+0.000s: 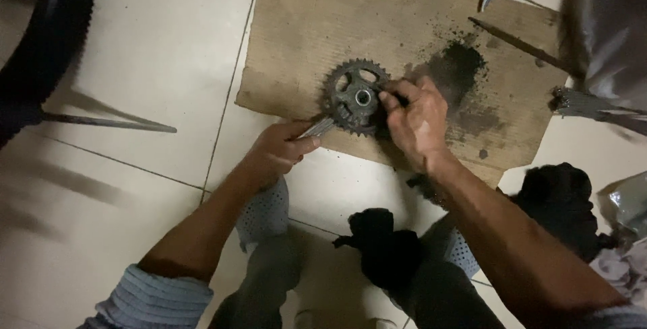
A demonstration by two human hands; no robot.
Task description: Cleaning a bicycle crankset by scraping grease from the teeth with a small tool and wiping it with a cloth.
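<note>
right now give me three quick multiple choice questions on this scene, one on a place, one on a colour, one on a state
1. Where does the toothed gear wheel lie?
A. on the cardboard sheet
B. on a wooden bench
C. in a bucket

2. What colour is the rag by the person's knees?
A. white
B. black
C. yellow

3. What is the left hand doing?
A. lying open and flat on the floor
B. holding the metal arm that sticks out from the gear wheel
C. gripping the tyre

Answers:
1 A, the gear wheel sits on the brown cardboard, next to a dark grease stain.
2 B, the crumpled cloth is black against the pale floor tiles.
3 B, its fingers close around the arm while the right hand works at the wheel's hub.
</note>
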